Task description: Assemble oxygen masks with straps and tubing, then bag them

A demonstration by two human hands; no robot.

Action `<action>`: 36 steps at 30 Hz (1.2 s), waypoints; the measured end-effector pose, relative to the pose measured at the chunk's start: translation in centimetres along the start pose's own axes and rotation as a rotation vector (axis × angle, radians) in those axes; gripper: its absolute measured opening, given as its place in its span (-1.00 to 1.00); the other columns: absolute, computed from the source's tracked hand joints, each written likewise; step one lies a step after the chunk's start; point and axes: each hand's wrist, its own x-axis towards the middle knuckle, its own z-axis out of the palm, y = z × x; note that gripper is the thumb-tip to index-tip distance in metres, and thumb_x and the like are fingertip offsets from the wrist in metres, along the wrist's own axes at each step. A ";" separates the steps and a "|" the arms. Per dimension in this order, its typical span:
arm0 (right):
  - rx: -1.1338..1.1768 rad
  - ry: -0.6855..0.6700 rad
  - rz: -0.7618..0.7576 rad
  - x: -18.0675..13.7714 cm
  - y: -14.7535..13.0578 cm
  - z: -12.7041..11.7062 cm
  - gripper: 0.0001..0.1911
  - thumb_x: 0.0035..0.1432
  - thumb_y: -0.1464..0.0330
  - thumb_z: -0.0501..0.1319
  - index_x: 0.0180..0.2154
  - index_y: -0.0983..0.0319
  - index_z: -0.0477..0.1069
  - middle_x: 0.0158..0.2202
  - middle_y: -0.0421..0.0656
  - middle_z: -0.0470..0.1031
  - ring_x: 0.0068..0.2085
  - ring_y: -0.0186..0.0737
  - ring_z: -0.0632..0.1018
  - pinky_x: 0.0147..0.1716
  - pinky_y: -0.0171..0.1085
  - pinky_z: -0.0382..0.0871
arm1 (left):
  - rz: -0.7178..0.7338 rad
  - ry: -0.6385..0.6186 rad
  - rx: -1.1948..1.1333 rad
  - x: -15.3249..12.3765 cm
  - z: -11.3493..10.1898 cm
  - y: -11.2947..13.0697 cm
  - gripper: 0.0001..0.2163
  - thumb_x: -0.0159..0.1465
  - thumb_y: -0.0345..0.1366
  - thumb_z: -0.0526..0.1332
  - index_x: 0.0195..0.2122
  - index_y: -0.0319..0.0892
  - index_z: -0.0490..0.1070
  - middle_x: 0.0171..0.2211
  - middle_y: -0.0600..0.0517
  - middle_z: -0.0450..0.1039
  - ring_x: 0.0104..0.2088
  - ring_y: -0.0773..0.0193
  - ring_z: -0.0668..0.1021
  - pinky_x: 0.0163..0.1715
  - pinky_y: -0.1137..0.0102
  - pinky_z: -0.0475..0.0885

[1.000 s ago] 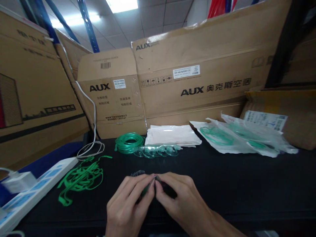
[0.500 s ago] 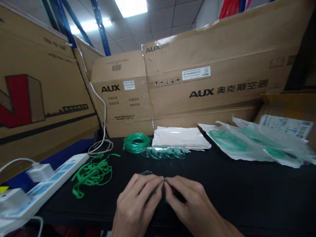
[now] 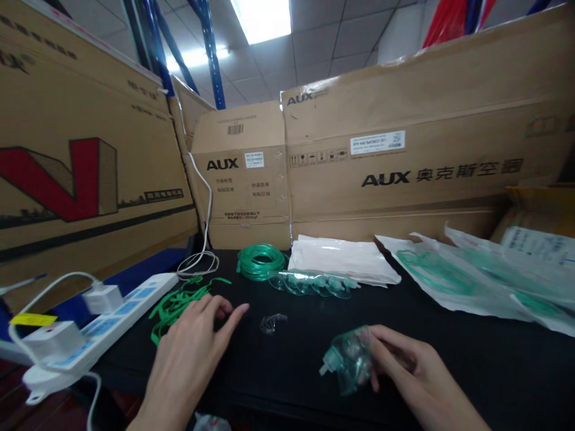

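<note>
- Left hand (image 3: 195, 341), lower left of centre: thumb spread away from the curled fingers, beside the green straps (image 3: 175, 302); whether they touch, I cannot tell.
- Right hand (image 3: 404, 365), lower right: thumb and fingers pinch the edge of a clear green mask (image 3: 353, 362).
- That mask sits in the lower part of the frame, right of centre, its pale connector (image 3: 331, 361) pointing left.
- Small clear strips (image 3: 271, 324) lie on the black table (image 3: 278, 371) between the hands.
- Mid-frame, behind them: a green tubing coil (image 3: 246, 263), a row of masks (image 3: 309, 284), white bags (image 3: 336, 257).
- Lower left: a power strip (image 3: 146, 293).
</note>
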 end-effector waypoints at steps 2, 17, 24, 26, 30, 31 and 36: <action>0.003 0.022 -0.002 -0.2 -0.2 0.0 -0.49 0.18 -0.07 0.22 -0.50 0.23 0.50 -0.57 -0.17 0.47 -0.52 -0.26 0.48 -0.51 -0.35 0.40 | -0.166 -0.117 0.093 0.4 -0.3 -1.3 -0.62 0.32 0.10 0.13 -0.39 -0.09 0.48 -0.37 -0.03 0.57 -0.33 -0.01 0.62 -0.39 0.27 0.42; 0.122 0.026 -0.006 -0.2 -0.1 0.2 -0.56 0.18 0.00 0.26 -0.43 0.26 0.54 -0.53 -0.16 0.52 -0.50 -0.24 0.53 -0.48 -0.33 0.45 | -0.190 0.500 0.106 5.7 -4.4 -3.7 -0.69 0.33 -0.03 0.19 -0.19 -0.14 0.59 -0.21 -0.02 0.46 -0.37 0.13 0.53 -0.39 0.31 0.37; 0.182 0.023 -0.005 -0.2 0.0 0.2 -0.57 0.19 0.02 0.26 -0.39 0.26 0.57 -0.50 -0.14 0.55 -0.46 -0.21 0.56 -0.45 -0.30 0.49 | -0.141 0.905 -0.234 9.5 -6.6 -0.6 -0.69 0.25 -0.09 0.34 -0.10 -0.19 0.61 -0.19 -0.02 0.60 -0.37 0.19 0.62 -0.25 0.26 0.54; 0.198 0.027 -0.008 -0.2 -0.1 0.2 -0.57 0.18 0.01 0.27 -0.38 0.27 0.58 -0.48 -0.13 0.56 -0.46 -0.21 0.56 -0.44 -0.29 0.50 | -0.076 0.975 -0.404 10.5 -7.0 1.0 -0.70 0.22 -0.14 0.39 -0.11 -0.22 0.61 -0.20 -0.03 0.63 -0.32 0.16 0.66 -0.28 0.29 0.58; 0.257 0.065 0.002 -0.3 -0.5 0.0 -0.55 0.15 -0.01 0.30 -0.40 0.27 0.55 -0.48 -0.13 0.55 -0.45 -0.21 0.56 -0.45 -0.30 0.51 | 0.154 0.923 -0.793 11.4 -7.4 4.5 -0.74 0.23 -0.26 0.40 -0.12 -0.32 0.58 -0.24 -0.04 0.66 -0.27 0.23 0.68 -0.19 0.33 0.61; 0.280 0.089 0.002 -0.3 -0.5 -0.1 -0.55 0.15 -0.01 0.30 -0.39 0.26 0.55 -0.48 -0.13 0.54 -0.45 -0.22 0.56 -0.46 -0.31 0.51 | 0.202 0.902 -0.851 11.4 -7.6 5.5 -0.76 0.24 -0.29 0.40 -0.13 -0.33 0.57 -0.25 -0.02 0.66 -0.27 0.26 0.67 -0.18 0.36 0.61; 0.421 0.251 0.009 -0.6 -0.8 0.1 -0.58 0.16 -0.01 0.30 -0.35 0.24 0.48 -0.42 -0.13 0.55 -0.44 -0.22 0.56 -0.49 -0.28 0.53 | 0.372 0.803 -0.916 10.4 -8.6 10.2 -0.84 0.30 -0.37 0.34 -0.12 -0.32 0.55 -0.21 0.07 0.65 -0.20 0.35 0.66 -0.08 0.40 0.59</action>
